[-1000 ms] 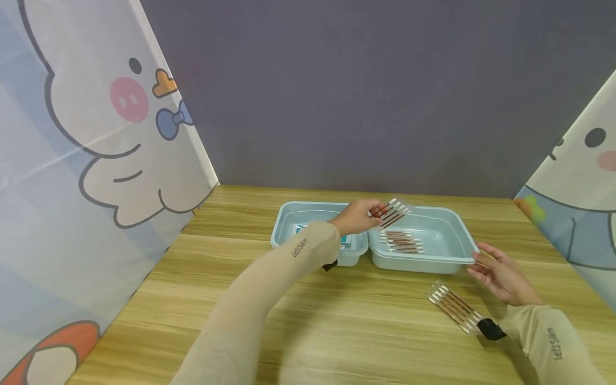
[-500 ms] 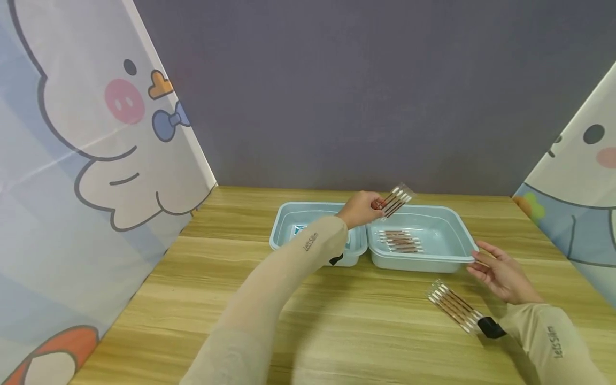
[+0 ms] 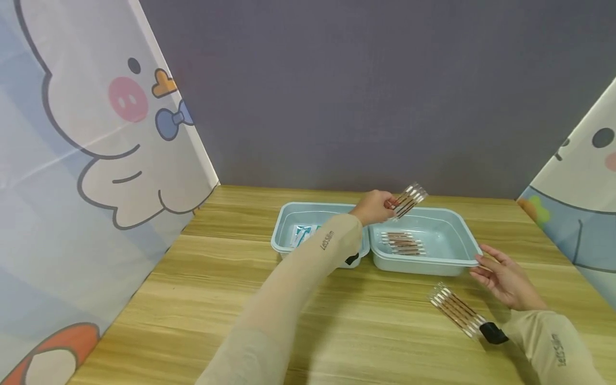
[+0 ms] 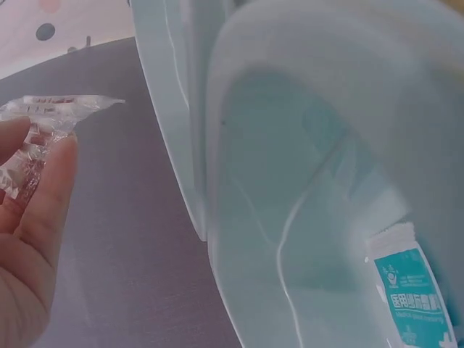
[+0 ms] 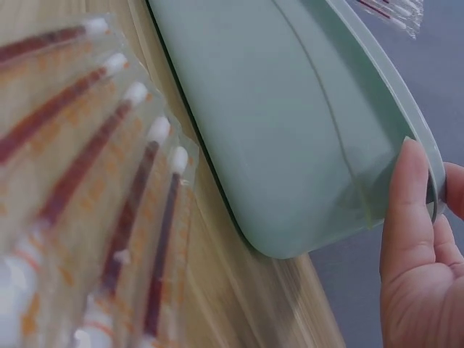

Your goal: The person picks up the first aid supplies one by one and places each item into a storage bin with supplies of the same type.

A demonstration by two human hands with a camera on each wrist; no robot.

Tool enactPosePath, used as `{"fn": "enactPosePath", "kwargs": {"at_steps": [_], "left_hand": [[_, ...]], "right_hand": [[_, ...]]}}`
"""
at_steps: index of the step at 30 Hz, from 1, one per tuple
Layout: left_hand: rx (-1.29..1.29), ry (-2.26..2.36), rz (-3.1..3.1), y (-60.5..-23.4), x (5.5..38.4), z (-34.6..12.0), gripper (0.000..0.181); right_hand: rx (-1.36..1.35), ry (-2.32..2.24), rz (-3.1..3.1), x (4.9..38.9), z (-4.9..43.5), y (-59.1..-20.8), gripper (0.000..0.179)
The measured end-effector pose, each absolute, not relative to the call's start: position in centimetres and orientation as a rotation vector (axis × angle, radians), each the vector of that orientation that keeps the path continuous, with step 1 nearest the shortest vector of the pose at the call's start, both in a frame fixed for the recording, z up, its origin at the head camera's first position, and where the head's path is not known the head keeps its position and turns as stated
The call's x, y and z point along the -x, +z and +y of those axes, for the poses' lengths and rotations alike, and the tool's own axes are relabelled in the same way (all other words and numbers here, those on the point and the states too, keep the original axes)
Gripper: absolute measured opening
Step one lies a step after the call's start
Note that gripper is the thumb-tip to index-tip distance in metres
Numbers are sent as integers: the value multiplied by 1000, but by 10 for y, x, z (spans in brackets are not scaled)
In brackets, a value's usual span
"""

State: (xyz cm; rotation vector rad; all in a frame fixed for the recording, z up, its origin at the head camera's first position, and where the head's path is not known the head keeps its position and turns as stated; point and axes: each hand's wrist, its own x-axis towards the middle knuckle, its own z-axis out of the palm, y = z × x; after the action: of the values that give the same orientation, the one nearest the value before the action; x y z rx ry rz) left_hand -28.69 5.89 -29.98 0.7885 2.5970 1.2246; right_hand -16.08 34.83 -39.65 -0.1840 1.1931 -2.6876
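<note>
My left hand (image 3: 374,207) pinches a clear pack of cotton swabs (image 3: 412,200) with brown sticks, raised over the back of the right-hand light blue plastic basin (image 3: 449,235). In the left wrist view, thumb and fingers (image 4: 54,196) press the crinkled wrapper between them. Inside that basin lie more packed swabs (image 3: 403,244). My right hand (image 3: 505,279) grips the basin's right corner; the right wrist view has a digit (image 5: 406,210) on the inner side of the rim (image 5: 428,148) and other fingers beyond it. Another swab pack (image 3: 457,310) lies on the table below the right hand.
A second light blue basin (image 3: 289,220) stands against the first on its left, holding white and teal packets (image 3: 302,234), partly behind the left forearm. The wooden table (image 3: 212,289) ends at a grey back wall (image 3: 337,96), with cartoon-printed sheets (image 3: 125,176) at both sides.
My left hand has moved up and to the right with the swab pack, which now stands higher over the basin's back edge. The right hand keeps its grip on the corner.
</note>
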Motion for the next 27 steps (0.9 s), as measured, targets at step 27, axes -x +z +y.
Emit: {"fn": "enactPosePath", "kwargs": {"at_steps": [27], "left_hand": [[-987,824,2596,-315,277,63,28]], "right_hand": [[185,-2763,1143,163,345,-402,32]]}}
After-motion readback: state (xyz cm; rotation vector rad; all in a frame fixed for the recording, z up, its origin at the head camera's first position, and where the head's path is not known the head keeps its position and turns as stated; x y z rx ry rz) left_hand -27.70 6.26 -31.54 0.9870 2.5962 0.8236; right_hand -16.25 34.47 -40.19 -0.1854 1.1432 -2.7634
